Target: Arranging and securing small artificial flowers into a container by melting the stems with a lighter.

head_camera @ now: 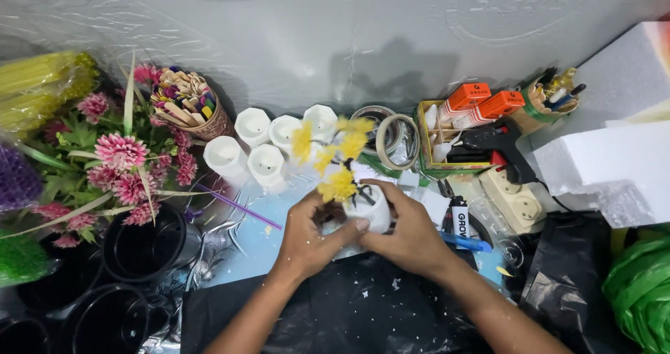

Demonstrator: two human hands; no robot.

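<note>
- Black plastic sheet (349,312), 6 o'clock; bears both forearms
- Pink flower bunch (118,166), 9 o'clock
- 5 white cups (269,141), 12 o'clock of the hands
- Left hand (310,239), centre; fingers curled on the small white pot (373,211)
- Right hand (408,235); closed round the same pot, from 3 o'clock
- Yellow flowers (338,183); rising from the pot

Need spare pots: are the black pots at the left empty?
Empty: the black pots show only dark insides; the pink flowers sit beside them.
</note>
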